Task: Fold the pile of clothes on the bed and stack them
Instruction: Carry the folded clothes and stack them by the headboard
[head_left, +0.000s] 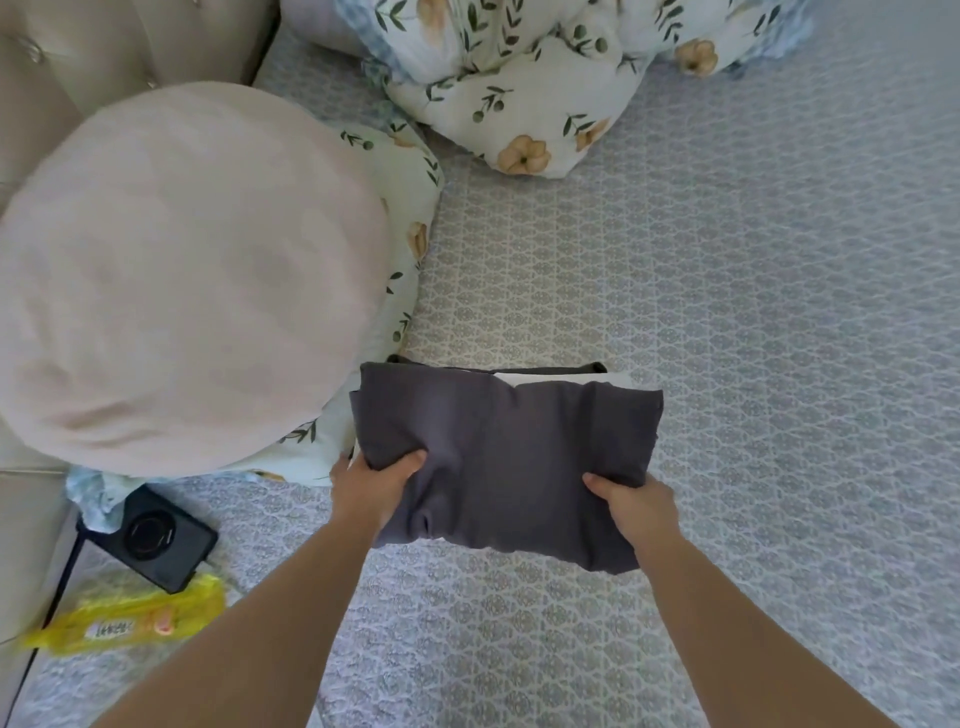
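1. A person is holding a folded dark grey garment (506, 457) over the patterned bed sheet (727, 338), its far edge lying on a low stack of folded clothes (561, 375) whose white and dark layers are peeking out just behind it
2. The cloth is looking soft, light and limp: it is sagging and dimpling between the hands, so the fold would likely be slipping open unless it is being supported at both near corners
3. The left hand (371, 486) is pinching the near left corner, thumb on top and fingers tucked out of sight beneath
4. The right hand (631, 501) is gripping the near right corner the same way, thumb pressing down on the fabric
5. A round pink cushion (176, 275) and a floral duvet (519, 78) are lying near the stack
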